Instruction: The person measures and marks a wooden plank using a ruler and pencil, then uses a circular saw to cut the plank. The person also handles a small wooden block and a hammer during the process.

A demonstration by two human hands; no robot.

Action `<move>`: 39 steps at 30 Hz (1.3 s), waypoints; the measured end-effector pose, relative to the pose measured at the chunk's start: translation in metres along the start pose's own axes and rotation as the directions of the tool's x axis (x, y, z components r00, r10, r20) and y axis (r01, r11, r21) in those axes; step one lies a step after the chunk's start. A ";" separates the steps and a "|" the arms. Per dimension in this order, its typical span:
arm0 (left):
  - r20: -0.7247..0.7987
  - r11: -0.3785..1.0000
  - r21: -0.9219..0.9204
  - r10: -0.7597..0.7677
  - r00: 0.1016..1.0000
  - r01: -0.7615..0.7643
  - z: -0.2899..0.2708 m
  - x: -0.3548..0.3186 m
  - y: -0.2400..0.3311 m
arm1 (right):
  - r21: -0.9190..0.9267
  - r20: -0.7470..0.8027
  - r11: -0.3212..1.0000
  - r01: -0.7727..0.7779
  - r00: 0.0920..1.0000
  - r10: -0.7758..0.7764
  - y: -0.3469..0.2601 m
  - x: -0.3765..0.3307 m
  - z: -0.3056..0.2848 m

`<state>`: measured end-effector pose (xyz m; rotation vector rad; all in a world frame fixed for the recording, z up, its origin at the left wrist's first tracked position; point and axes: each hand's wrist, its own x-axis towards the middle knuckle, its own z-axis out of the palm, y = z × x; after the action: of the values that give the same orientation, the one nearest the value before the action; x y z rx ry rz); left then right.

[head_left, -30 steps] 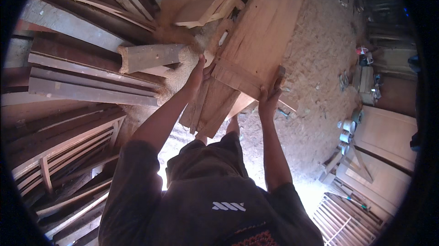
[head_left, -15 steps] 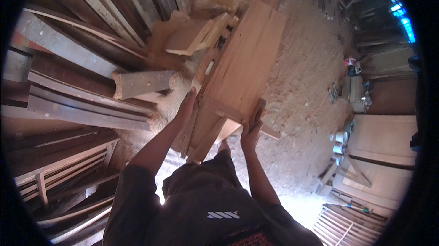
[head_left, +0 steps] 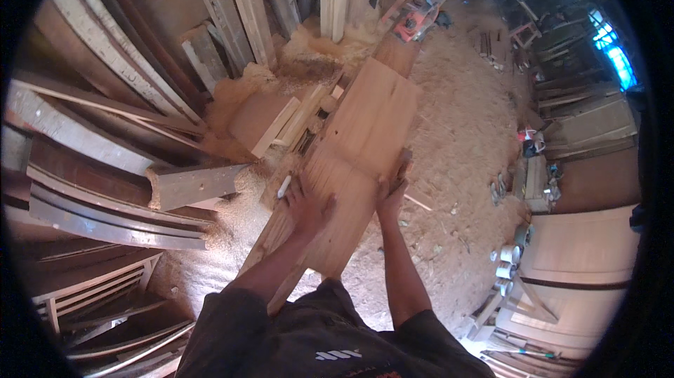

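Note:
A broad, reddish-brown wooden board (head_left: 372, 115) stretches away from my body over a narrower timber support. My left hand (head_left: 309, 208) lies on the board's near part, fingers spread and holding nothing. Just beyond its fingertips, a small white stick-like object (head_left: 283, 186) rests beside the board. At the board's right edge, my right hand (head_left: 390, 199) has its fingers wrapped round a small wooden piece (head_left: 406, 162), which looks like a try square. A thin strip (head_left: 419, 200) sticks out to the right of that hand. The grip itself partly hides the piece.
An orange-framed machine (head_left: 414, 23) stands past the board's far end. Short planks (head_left: 288, 125) and a channelled timber block (head_left: 196, 185) lie in sawdust on the left. Long boards (head_left: 246, 9) lean behind them. White tubs (head_left: 507, 266) and wooden panels (head_left: 579, 244) line the right side.
My left hand has moved from the board's left side onto its top. The right hand remains at the right edge, and the strip beside it shows less. The view has shifted.

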<state>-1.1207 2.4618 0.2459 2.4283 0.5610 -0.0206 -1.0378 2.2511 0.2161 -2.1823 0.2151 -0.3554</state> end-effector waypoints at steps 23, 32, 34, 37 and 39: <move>-0.051 0.912 0.410 0.005 0.999 0.016 -0.017 -0.009 -0.016 | 0.549 0.342 0.165 -0.820 0.400 0.850 0.258 0.132 -0.003; -0.003 0.949 0.314 -0.034 0.999 0.033 -0.025 -0.013 -0.007 | 0.494 0.629 -0.037 -0.869 0.328 0.705 0.327 0.060 0.157; -0.002 0.959 0.283 -0.023 1.000 0.023 -0.024 -0.013 -0.007 | 0.362 0.689 -0.132 -0.923 0.170 0.705 0.316 0.076 0.196; 0.025 0.962 0.270 0.033 0.999 -0.039 -0.024 -0.010 -0.005 | 0.341 0.712 -0.124 -0.932 0.169 0.682 0.291 0.119 0.248; 0.039 0.965 0.247 0.078 0.996 -0.085 -0.024 -0.008 -0.003 | 0.452 0.724 -0.032 -0.892 0.345 0.598 0.269 0.154 0.273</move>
<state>-1.1319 2.4751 0.2645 2.6887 0.4685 -0.0973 -0.8098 2.2560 -0.1281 -0.7845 0.8706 0.5294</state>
